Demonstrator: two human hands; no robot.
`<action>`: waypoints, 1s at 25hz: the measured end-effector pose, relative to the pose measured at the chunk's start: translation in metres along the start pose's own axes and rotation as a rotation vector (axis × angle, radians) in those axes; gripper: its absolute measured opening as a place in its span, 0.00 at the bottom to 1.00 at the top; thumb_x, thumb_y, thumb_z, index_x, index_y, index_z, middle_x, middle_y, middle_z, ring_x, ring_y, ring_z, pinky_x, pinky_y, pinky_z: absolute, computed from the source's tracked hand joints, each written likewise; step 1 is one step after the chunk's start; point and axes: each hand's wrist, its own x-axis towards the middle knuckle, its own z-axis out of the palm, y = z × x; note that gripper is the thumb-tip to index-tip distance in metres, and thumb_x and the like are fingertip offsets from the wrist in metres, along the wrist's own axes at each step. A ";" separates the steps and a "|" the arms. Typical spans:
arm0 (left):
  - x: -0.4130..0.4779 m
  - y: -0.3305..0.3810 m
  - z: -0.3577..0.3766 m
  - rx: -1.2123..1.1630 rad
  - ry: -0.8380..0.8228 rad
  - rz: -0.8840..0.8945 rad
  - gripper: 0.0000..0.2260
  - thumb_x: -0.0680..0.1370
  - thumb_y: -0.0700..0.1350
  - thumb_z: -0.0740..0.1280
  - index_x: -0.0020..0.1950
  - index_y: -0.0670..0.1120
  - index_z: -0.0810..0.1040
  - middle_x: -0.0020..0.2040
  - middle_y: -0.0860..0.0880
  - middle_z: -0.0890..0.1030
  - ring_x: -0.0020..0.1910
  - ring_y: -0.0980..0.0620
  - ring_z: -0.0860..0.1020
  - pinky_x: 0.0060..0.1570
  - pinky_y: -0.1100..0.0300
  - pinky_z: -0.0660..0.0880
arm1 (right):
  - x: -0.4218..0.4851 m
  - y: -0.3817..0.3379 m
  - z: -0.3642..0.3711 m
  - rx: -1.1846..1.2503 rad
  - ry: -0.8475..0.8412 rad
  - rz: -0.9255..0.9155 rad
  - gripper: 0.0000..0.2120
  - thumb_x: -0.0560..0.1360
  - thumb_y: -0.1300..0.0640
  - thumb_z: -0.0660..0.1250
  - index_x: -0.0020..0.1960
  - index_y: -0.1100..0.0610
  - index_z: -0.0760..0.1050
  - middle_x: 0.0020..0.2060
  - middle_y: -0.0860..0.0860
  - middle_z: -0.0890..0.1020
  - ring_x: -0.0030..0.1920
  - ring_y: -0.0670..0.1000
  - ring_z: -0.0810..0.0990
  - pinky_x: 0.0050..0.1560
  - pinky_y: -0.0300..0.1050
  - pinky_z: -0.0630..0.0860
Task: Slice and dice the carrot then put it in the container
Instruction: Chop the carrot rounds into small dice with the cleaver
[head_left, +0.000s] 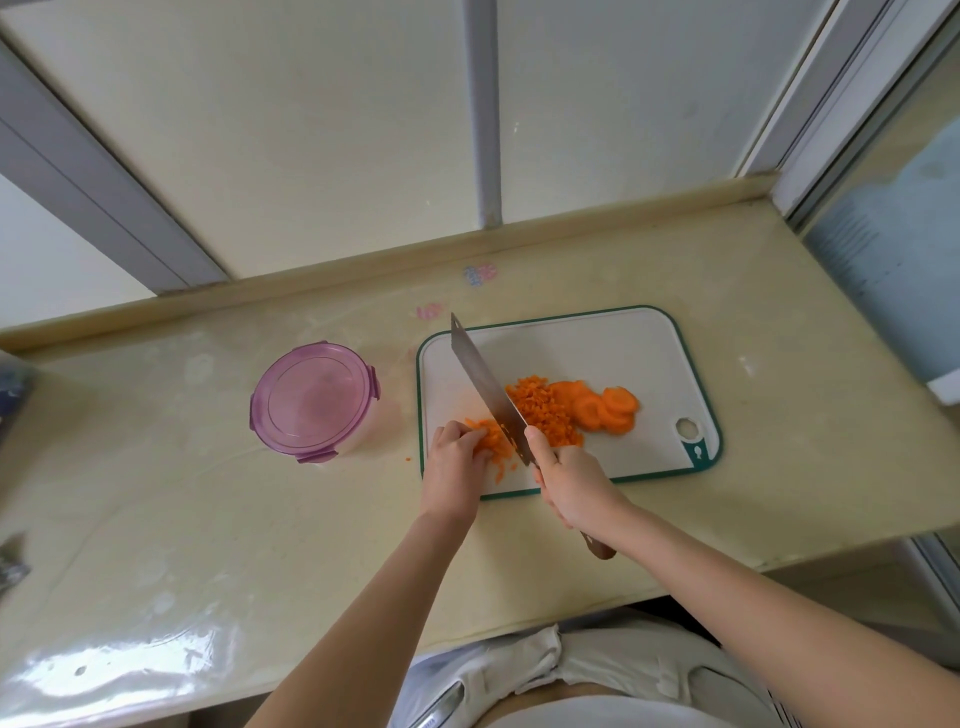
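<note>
A white cutting board (613, 343) with a green rim lies on the counter. On it sit a heap of diced carrot (545, 408), a few round carrot slices (613, 408) to its right, and carrot strips (493, 441) under my left hand (454, 467), whose curled fingers press them down. My right hand (574, 486) grips the brown handle of a cleaver (485, 389); the blade stands edge-down between the strips and the diced heap. A round container (311, 400) with a closed purple lid stands left of the board.
The beige counter (208, 519) runs under a glossy plastic sheet, with a raised back ledge (363, 265) against the window panels. A pale blue-white object (904, 291) sits at the right end. Dark items (10, 561) poke in at the left edge. A small carrot bit (408, 459) lies off the board.
</note>
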 end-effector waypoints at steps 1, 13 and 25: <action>0.000 0.001 0.000 -0.003 0.003 0.000 0.13 0.76 0.38 0.66 0.60 0.41 0.79 0.50 0.45 0.76 0.55 0.47 0.71 0.52 0.67 0.64 | 0.001 0.001 0.001 -0.014 -0.008 0.013 0.29 0.80 0.38 0.46 0.34 0.58 0.67 0.25 0.51 0.68 0.25 0.50 0.66 0.30 0.44 0.64; 0.000 -0.004 0.000 0.040 0.005 0.053 0.13 0.76 0.39 0.67 0.60 0.42 0.79 0.50 0.44 0.77 0.54 0.46 0.71 0.51 0.64 0.65 | 0.007 0.006 0.011 -0.118 -0.017 -0.030 0.25 0.81 0.39 0.48 0.32 0.53 0.64 0.29 0.51 0.71 0.36 0.55 0.72 0.34 0.45 0.68; 0.001 -0.010 -0.016 0.300 -0.099 0.059 0.29 0.76 0.54 0.64 0.75 0.50 0.59 0.74 0.53 0.62 0.70 0.49 0.61 0.65 0.57 0.59 | -0.005 0.002 0.002 0.053 -0.010 0.017 0.28 0.80 0.37 0.48 0.34 0.58 0.67 0.25 0.50 0.68 0.26 0.50 0.65 0.30 0.44 0.63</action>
